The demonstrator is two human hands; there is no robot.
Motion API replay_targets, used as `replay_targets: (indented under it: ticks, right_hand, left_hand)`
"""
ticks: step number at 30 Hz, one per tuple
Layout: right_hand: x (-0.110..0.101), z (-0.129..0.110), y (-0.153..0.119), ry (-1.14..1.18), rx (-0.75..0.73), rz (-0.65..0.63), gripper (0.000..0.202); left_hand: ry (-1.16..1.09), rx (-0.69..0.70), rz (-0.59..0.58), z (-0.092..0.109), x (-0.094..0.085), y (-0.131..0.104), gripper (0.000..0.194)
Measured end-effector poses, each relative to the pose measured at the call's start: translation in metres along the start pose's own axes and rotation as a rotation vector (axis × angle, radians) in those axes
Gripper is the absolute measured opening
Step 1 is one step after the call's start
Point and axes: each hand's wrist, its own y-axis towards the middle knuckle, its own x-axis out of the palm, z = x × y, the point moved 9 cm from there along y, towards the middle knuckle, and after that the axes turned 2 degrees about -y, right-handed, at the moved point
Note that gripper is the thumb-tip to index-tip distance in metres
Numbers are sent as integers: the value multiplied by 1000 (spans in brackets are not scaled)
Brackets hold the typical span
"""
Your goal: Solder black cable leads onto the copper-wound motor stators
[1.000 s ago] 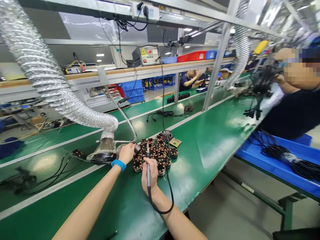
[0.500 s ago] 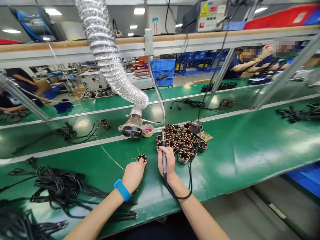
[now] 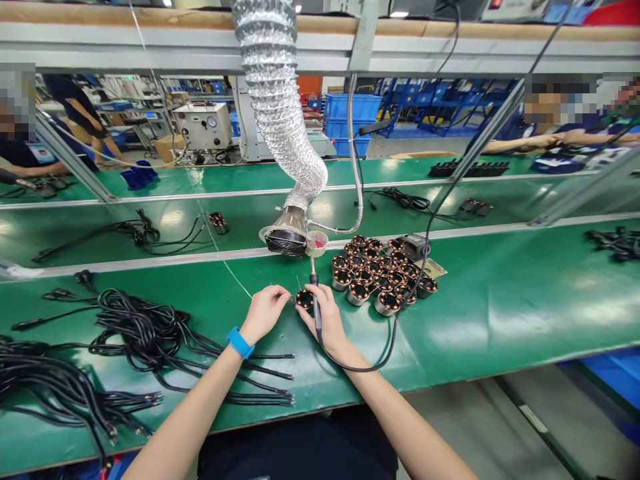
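Observation:
My left hand (image 3: 267,311), with a blue band at its wrist, is closed in a pinch at the left side of a copper-wound stator (image 3: 303,299). A thin pale wire (image 3: 233,275) runs down into this hand; the pinched tip is too small to see well. In my right hand (image 3: 327,317) is a soldering iron (image 3: 316,303), its tip pointing away toward a small round cup (image 3: 317,244) with something red inside. My right thumb and fingers also steady the stator, from which fine wire ends stick up.
Several more stators (image 3: 370,270) are grouped on the green bench right of my hands, beside a dark metal block (image 3: 415,247). A fume extraction hose (image 3: 285,120) hangs ahead. Bundles of black cables (image 3: 135,320) lie at left. People sit across the bench.
My left hand has let go of the stator's top and now pinches at its left side. My right hand, with the soldering iron, has moved from the stator group to this stator.

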Motion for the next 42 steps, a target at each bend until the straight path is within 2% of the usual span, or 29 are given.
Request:
replay_targets:
  ticks: [6,13,17,23,25,27,31,34,37,42]
  right_hand:
    - [1,0,0,75,-12,-61,42]
    - [-2,3,-1,90,-15,-64,43]
    - [0,6,-1,107,2,-80,42]
    - [-1,6,0,133,19,-106,40]
    - [-1,6,1,132,22,-107,40]
    - [-1,6,1,134,29,-106,40]
    - [-1,7,2,152,34,-104,41]
    - [-1,7,2,163,31,-108,41]
    - [-1,8,2,173,29,-114,40]
    - [-1,9,1,187,31,-135,41]
  left_hand:
    - [-353,-105,-122,-3,21,9,24]
    - [-292,-102,-103,-14,16,-15,32]
    - [-356,-126,-57,-19,14,-26,30]
    - [-799,-378,-206,-22,42,-29,36]
    - [-838,-414,-200,-23,41,-29,38]
    - [-769,-437,-141,-29,34,-28,42]
    - [-542,-373,-14,-34,17,-21,42]
    - [-492,-243,-19,-21,16,-13,31]
    - [-487,-156,-78,-5,20,-7,26]
    - [-459,-116,-258,7,26,-4,28]
